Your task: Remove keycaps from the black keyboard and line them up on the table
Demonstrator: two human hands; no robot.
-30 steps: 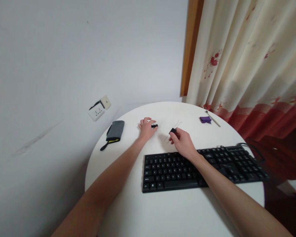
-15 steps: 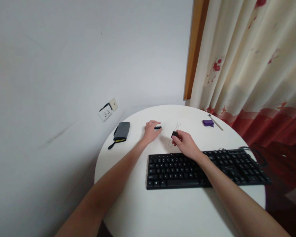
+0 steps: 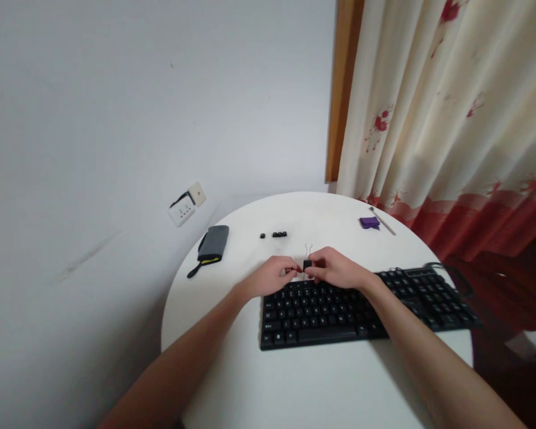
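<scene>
My right hand (image 3: 335, 268) is closed round the black middle of a wire keycap puller (image 3: 308, 266). Two thin hooked wires stick up from it. Close against the puller's lower end, my left hand (image 3: 279, 274) has its fingertips pinched together; what they hold, if anything, is hidden. Both hands are over the top edge of a black keyboard (image 3: 321, 333). Beyond them on the white table lie a single black keycap (image 3: 262, 236) and a short row of black keycaps (image 3: 279, 234).
A grey pouch (image 3: 214, 243) with a strap lies at the left. At the back right are a folded purple cloth (image 3: 369, 223) and a thin brush (image 3: 383, 221). The round white table (image 3: 330, 381) stands by a wall and a curtain (image 3: 406, 119).
My left hand has left the keycaps at the back and come right and nearer, to the puller. The puller is now more upright in my right hand. The view has shifted slightly.
</scene>
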